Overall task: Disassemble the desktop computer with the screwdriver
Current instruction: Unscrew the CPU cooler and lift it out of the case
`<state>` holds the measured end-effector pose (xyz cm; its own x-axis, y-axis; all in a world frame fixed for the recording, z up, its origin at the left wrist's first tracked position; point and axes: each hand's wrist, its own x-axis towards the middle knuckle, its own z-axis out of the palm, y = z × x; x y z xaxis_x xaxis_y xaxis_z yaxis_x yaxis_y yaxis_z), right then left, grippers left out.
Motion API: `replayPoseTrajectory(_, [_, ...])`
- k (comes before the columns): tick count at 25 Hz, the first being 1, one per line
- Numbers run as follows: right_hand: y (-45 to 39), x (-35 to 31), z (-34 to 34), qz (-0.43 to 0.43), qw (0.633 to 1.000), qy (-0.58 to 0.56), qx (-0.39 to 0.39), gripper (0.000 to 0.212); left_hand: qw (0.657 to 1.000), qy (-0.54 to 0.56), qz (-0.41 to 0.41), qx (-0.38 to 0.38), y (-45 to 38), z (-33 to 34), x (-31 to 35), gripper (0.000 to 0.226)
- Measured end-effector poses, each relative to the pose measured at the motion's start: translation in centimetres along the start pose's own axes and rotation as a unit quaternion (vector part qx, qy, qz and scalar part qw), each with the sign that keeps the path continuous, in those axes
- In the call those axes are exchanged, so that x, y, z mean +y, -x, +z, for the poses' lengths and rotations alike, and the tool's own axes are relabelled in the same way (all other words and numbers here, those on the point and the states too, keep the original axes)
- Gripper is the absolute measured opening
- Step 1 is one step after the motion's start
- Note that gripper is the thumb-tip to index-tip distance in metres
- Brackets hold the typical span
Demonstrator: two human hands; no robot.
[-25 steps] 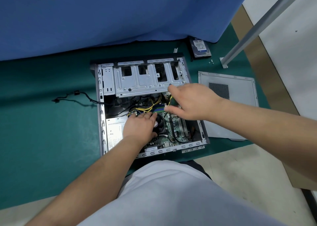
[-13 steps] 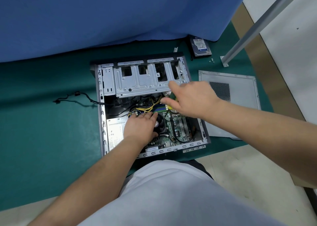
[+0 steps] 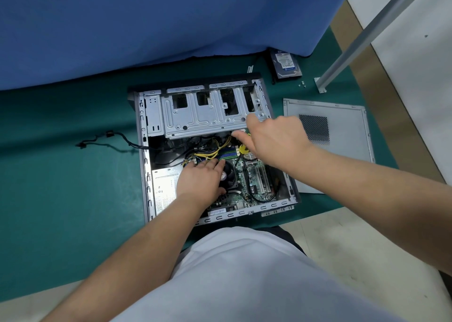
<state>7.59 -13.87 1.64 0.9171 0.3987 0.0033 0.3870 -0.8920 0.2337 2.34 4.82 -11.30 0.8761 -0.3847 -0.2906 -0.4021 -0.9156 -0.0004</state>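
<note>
— Where's the computer (image 3: 156, 116)?

— Lying open on the green worktop (image 3: 61, 174), its side panel (image 3: 342, 155) just to its right, a hard drive (image 3: 286, 63) beyond by the blue cloth (image 3: 146, 15).

— And the hands?

— The left hand (image 3: 199, 181) rests flat inside, fingers straight, on the cooler fan (image 3: 228, 174) near the yellow wires (image 3: 208, 154). The right hand (image 3: 274, 138) hovers by the drive cage (image 3: 203, 118), curled round something yellow; the screwdriver (image 3: 243, 148), I think, mostly hidden.

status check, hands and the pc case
Left hand flat on fan. Right hand over the yellow screwdriver; grip unclear. Computer case open, cables still in.
</note>
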Motion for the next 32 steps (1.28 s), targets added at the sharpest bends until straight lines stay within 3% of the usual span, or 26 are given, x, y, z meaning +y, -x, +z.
replayPoseTrajectory(2, [-0.3,0.6,0.1,-0.116,0.991,-0.055,-0.028,0.04,1.0,0.0,0.001,0.0,0.0,0.0,0.0,0.088])
replayPoseTrajectory(4, [-0.4,1.0,-0.3,-0.263,0.956,-0.119,-0.056,0.031,1.0,0.001,-0.001,-0.002,0.0,0.0,0.0,0.088])
replayPoseTrajectory(5, [-0.3,0.9,-0.4,-0.27,0.953,-0.124,-0.056,0.033,1.0,0.001,-0.001,-0.002,-0.1,0.0,0.0,0.088])
replayPoseTrajectory(8, [-0.1,-0.1,-0.3,-0.051,0.998,-0.043,-0.008,0.053,1.0,0.001,-0.001,0.005,0.0,0.0,0.0,0.089])
replayPoseTrajectory(10, [-0.4,-0.3,0.1,0.007,1.0,-0.014,-0.011,0.052,1.0,0.001,0.0,0.006,0.1,0.0,0.0,0.089])
replayPoseTrajectory(12, [-0.6,0.4,0.1,-0.132,0.988,-0.071,-0.034,0.036,1.0,0.001,0.0,0.006,0.1,0.0,0.0,0.088])
replayPoseTrajectory(14, [-0.5,0.8,-0.5,-0.285,0.948,-0.124,-0.065,0.029,1.0,0.001,0.0,0.005,0.1,0.0,0.1,0.088])
replayPoseTrajectory(15, [-0.4,0.7,-0.7,-0.286,0.946,-0.134,-0.077,0.031,1.0,0.002,0.0,0.005,0.1,0.0,0.1,0.088])
replayPoseTrajectory(16, [-0.3,0.5,-0.8,-0.233,0.961,-0.128,-0.07,0.034,1.0,0.002,0.0,0.005,0.1,0.0,0.1,0.088])
replayPoseTrajectory(19, [-0.3,-0.5,-0.5,-0.005,0.999,-0.026,-0.036,0.057,1.0,0.001,0.0,0.005,0.2,0.0,0.0,0.088])
replayPoseTrajectory(21, [-0.6,-0.2,-0.2,-0.03,0.998,-0.022,-0.041,0.052,1.0,0.002,0.001,0.006,0.1,0.0,0.1,0.088])
replayPoseTrajectory(23, [-0.9,0.7,-0.4,-0.194,0.974,-0.088,-0.079,0.033,1.0,0.002,-0.001,0.006,0.1,-0.1,0.1,0.088])
replayPoseTrajectory(25, [-1.0,1.6,-0.8,-0.266,0.945,-0.14,-0.13,0.029,1.0,0.004,-0.001,0.007,0.1,-0.1,0.1,0.088])
replayPoseTrajectory(27, [-0.8,1.6,-0.6,-0.188,0.965,-0.146,-0.111,0.036,1.0,0.003,0.0,0.007,0.1,0.0,0.1,0.088])
replayPoseTrajectory(30, [-0.3,0.3,0.3,0.013,0.999,-0.031,-0.02,0.057,1.0,-0.002,0.0,0.01,0.1,0.0,0.1,0.089])
replayPoseTrajectory(31, [-0.4,0.3,0.6,0.02,0.999,-0.026,-0.014,0.056,1.0,-0.002,0.0,0.011,0.1,0.1,0.1,0.088])
replayPoseTrajectory(32, [-0.6,0.4,0.6,-0.037,0.998,-0.051,-0.021,0.05,1.0,0.0,0.0,0.01,0.1,0.1,0.1,0.088])
